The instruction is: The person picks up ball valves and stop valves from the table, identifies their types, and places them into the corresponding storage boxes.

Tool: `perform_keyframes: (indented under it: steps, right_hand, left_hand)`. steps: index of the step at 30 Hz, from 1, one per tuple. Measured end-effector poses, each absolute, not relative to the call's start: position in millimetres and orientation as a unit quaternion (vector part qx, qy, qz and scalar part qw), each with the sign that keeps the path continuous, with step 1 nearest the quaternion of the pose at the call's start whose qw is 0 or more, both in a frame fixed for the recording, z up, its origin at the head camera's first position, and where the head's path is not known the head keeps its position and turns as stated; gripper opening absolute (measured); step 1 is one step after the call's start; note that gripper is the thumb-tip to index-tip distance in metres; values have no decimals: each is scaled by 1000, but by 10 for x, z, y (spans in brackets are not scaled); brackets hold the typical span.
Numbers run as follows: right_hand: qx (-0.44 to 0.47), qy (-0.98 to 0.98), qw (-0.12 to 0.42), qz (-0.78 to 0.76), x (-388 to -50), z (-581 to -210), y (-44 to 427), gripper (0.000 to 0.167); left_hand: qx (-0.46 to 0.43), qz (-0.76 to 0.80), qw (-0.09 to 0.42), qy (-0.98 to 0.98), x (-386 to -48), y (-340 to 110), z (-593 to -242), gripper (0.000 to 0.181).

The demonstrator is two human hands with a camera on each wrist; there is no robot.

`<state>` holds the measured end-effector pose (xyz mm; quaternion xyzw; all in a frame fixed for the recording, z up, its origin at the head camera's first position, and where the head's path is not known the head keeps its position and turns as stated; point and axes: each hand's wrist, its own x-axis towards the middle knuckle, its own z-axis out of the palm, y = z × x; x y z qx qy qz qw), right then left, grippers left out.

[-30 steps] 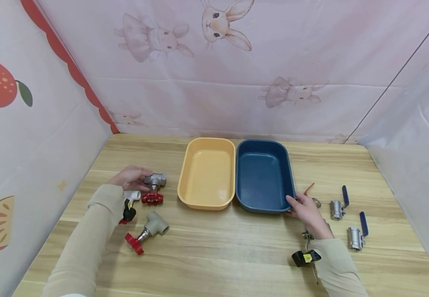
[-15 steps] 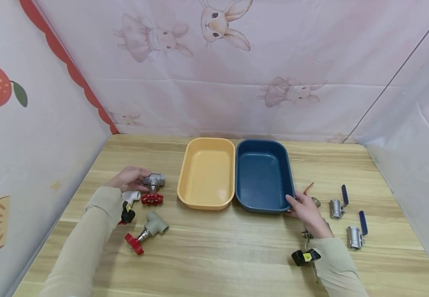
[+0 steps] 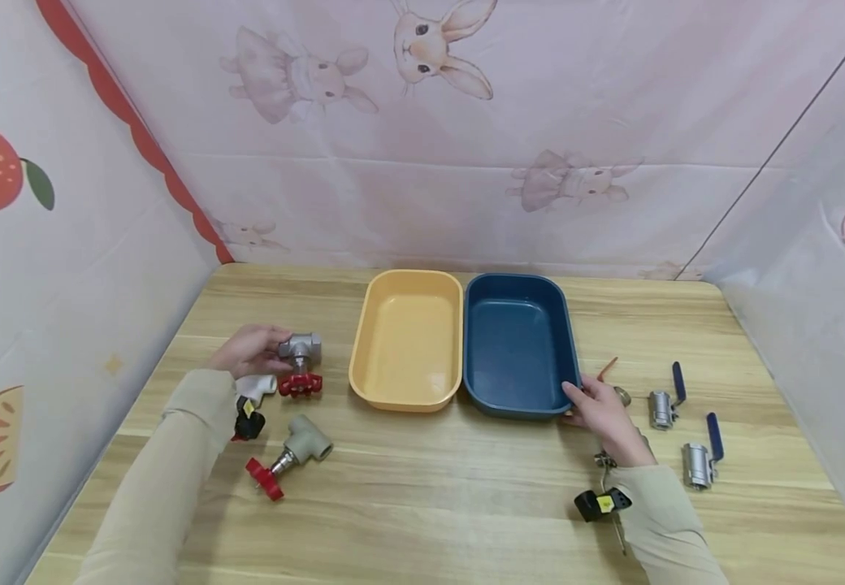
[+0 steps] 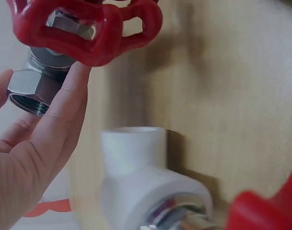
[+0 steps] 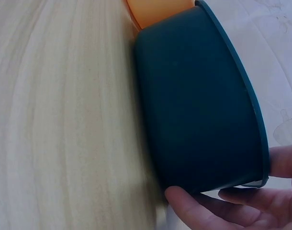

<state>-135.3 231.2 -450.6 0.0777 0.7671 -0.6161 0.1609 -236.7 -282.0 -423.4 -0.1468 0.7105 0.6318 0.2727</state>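
From my feeds I judge this the pick-up: the fingers of my left hand [image 3: 249,350] pinch the metal valve [image 3: 305,348] left of the yellow tray [image 3: 406,345], my right hand [image 3: 605,413] grips the blue tray [image 3: 517,349], and the next move calls for steady lifting.

Left wrist: the top edge crops the red-wheeled valve [image 4: 91,52]. Head: the right hand [image 3: 604,416] hides from me part of an orange-handled valve [image 3: 623,396].

a pink rabbit-print cloth [image 3: 422,207] rises behind the wood-grain table [image 3: 452,504], between fruit-printed side sheets [image 3: 86,276].
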Motion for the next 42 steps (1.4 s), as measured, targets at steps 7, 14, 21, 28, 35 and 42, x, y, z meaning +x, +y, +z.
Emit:
perform_keyframes:
  steps: [7,14,21,28,35,42]
  right_hand:
    - [76,769,159,-614,-1346,-4502,2301,49]
    - [85,774,156,-607,-1343,-4500,2299,48]
    - [88,776,153,-606,-1342,-4504,2302,48]
    - [87,775,150,-607,-1349,-4515,2298,48]
    - [88,774,146,-609,-1381,-4532,2278,47]
    - [91,772,145,-613,-1408,-4549,2260,47]
  left_hand:
    - [-99,635,249,725,-2333,-2833,-4094,52]
    - [-78,660,228,711,-2344,-2834,-4013,44]
    - [-95,656,228,713,-2379,-2749,-3950,38]
    - [-76,670,221,705,-2409,-2648,-3887,33]
    - [-66,664,217,712,-2481,-2492,-3821,44]
    - [-53,664,222,712,-2602,-2285,-3814,46]
